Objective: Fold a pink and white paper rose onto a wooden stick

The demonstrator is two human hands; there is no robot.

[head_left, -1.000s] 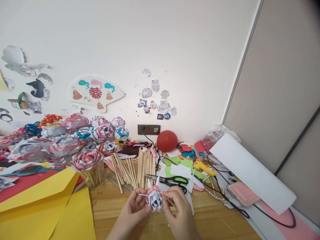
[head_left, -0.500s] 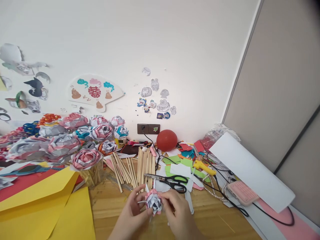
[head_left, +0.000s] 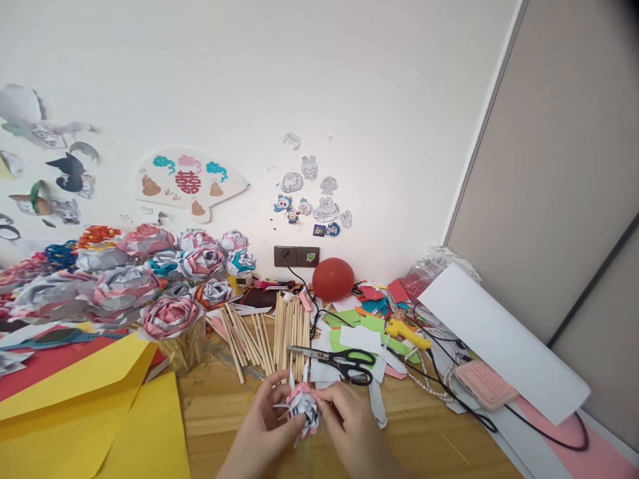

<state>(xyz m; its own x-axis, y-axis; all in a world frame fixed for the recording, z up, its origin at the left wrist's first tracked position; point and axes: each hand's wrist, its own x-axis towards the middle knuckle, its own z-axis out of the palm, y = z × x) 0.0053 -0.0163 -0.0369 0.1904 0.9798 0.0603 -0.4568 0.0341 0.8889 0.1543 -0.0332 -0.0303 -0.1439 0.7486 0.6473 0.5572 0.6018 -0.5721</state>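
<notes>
Between my two hands is a small paper flower [head_left: 303, 407] with pink and white folded petals and a few strips sticking out. My left hand [head_left: 267, 419] is curled round its left side, the thumb pressing on the front petals. On the other side my right hand [head_left: 352, 422] pinches a petal at the flower's upper right edge with thumb and fingertips. Just beyond the hands lie black-handled scissors [head_left: 349, 364], closed, across wooden sticks [head_left: 292, 329] and paper scraps. The underside of the flower is hidden by my fingers.
Finished paper flowers [head_left: 172, 314] crowd the left side, above yellow paper [head_left: 134, 426]. A red balloon [head_left: 333, 279] rests by the wall. To the right are a yellow glue gun [head_left: 408, 334] with its cord, a pink phone-like case [head_left: 484, 384] and a white folded sheet [head_left: 504, 342].
The paper flower has tilted and shifted slightly left in my hands. My right hand's fingers have moved a little left with it, while the scissors and sticks stay put.
</notes>
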